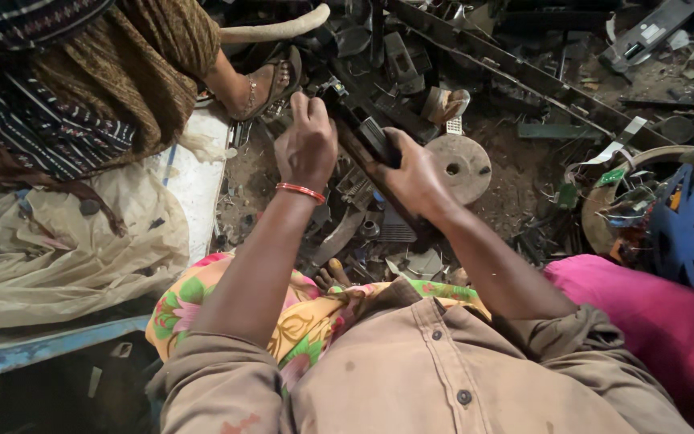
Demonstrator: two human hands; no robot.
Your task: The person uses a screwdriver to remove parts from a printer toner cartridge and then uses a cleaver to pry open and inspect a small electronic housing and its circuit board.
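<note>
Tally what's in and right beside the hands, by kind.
Hands: 2, left and right
Long dark part, held by both: 1
Red bangle on left wrist: 1
Round disc with centre hole: 1
Sandalled foot of another person: 1
Total: 6

Few labels showed, no screens or signs. White label (650, 32), small rectangle w/ dark print too small to read, sat on a long grey panel (652, 30) at top right, tilted. Second pale tag (630, 50), greenish-white, lay just below it on same panel. White strip (622, 141), maybe tape or sticker, ran diagonally right of centre near a green board (612, 175). Big crumpled beige sack (66, 257) lay at left, plain, no print visible.
</note>
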